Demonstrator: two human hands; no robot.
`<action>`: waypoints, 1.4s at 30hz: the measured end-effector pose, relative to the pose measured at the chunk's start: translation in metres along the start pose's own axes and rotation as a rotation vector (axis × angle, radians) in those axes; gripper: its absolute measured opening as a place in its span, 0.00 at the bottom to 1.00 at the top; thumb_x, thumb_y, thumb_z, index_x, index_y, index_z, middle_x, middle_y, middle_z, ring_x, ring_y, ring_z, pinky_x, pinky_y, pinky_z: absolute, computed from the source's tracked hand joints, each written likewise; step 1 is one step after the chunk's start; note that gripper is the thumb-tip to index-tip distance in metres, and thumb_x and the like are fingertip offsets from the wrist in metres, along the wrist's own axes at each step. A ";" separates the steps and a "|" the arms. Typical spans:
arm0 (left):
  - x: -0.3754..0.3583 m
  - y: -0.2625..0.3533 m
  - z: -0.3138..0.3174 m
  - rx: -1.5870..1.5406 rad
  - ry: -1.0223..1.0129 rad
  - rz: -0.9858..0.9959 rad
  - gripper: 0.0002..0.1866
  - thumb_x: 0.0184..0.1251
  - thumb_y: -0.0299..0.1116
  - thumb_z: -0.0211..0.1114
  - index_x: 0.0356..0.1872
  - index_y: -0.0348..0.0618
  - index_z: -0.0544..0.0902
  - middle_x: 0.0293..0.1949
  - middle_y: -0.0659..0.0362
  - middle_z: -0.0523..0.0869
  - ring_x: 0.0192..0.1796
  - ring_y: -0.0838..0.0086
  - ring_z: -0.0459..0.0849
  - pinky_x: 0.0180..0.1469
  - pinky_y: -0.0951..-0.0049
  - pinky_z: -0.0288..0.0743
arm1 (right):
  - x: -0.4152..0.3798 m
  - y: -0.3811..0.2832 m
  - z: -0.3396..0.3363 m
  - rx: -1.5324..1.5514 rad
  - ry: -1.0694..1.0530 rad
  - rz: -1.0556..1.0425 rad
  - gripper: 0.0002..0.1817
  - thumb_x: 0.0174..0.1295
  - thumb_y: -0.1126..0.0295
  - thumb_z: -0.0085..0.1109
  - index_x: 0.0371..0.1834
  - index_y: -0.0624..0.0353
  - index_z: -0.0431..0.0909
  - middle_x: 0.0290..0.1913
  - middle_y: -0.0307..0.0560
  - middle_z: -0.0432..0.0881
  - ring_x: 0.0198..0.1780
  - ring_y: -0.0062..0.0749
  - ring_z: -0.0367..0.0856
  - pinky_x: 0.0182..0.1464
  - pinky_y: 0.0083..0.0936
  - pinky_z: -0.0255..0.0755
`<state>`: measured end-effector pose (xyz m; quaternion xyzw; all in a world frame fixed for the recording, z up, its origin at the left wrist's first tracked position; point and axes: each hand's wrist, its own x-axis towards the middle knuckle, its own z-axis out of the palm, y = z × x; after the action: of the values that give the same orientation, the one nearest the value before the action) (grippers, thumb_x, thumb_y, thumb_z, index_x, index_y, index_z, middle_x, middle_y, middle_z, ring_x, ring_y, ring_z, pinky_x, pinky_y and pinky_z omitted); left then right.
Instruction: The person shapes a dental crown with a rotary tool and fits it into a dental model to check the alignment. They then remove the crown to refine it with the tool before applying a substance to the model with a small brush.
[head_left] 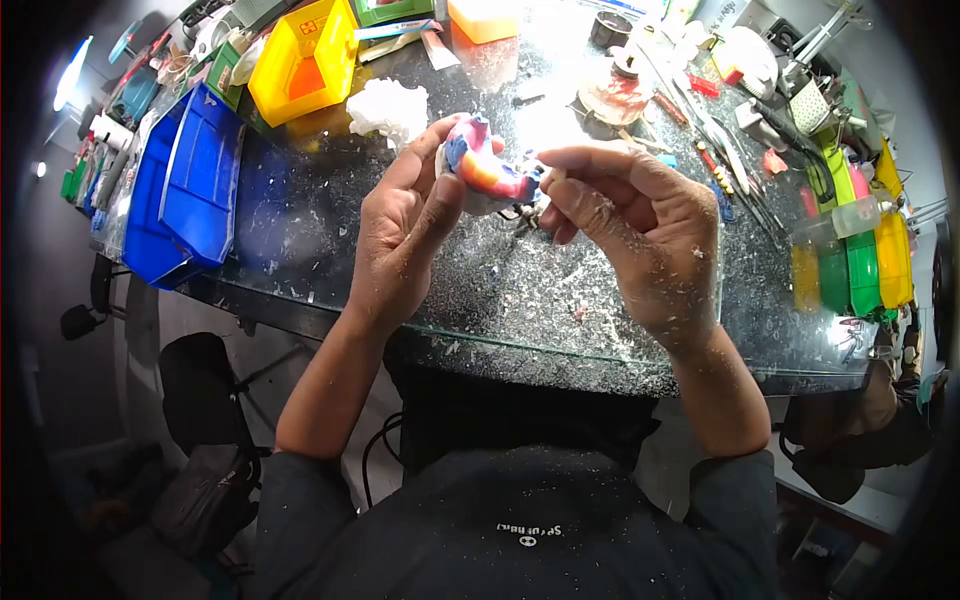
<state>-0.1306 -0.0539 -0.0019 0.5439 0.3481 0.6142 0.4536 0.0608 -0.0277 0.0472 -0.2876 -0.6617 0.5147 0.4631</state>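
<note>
My left hand (402, 212) is closed around a dental model (487, 172), thumb on the near side and fingers behind it. Its curved arch is coated in pink and orange wax, with dark blue patches at the ends and a whitish base below. On the right, my right hand (645, 210) pinches a small pale piece (555, 175) between thumb and forefinger, right beside the model's blue right end. What exactly this piece is, I cannot tell. White dust and crumbs cling to my right fingers and wrist.
White shavings litter the dark tabletop (520, 310). A blue bin (195, 185) and a yellow bin (305, 65) stand to the left, near crumpled white tissue (388, 108). Several slim tools (715, 150) lie at right, before green and yellow bins (862, 270). A stained round pot (612, 95) sits behind.
</note>
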 end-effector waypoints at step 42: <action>-0.004 -0.004 0.003 -0.007 0.025 0.017 0.33 0.74 0.40 0.59 0.69 0.26 0.59 0.64 0.48 0.72 0.66 0.71 0.71 0.67 0.72 0.64 | 0.008 0.021 0.018 -0.289 0.058 -0.308 0.10 0.56 0.77 0.69 0.41 0.61 0.84 0.38 0.46 0.85 0.39 0.27 0.85 0.42 0.21 0.77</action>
<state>-0.1271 -0.0566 -0.0065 0.5374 0.3473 0.6260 0.4458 0.0392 -0.0220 0.0291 -0.2613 -0.7511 0.3290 0.5092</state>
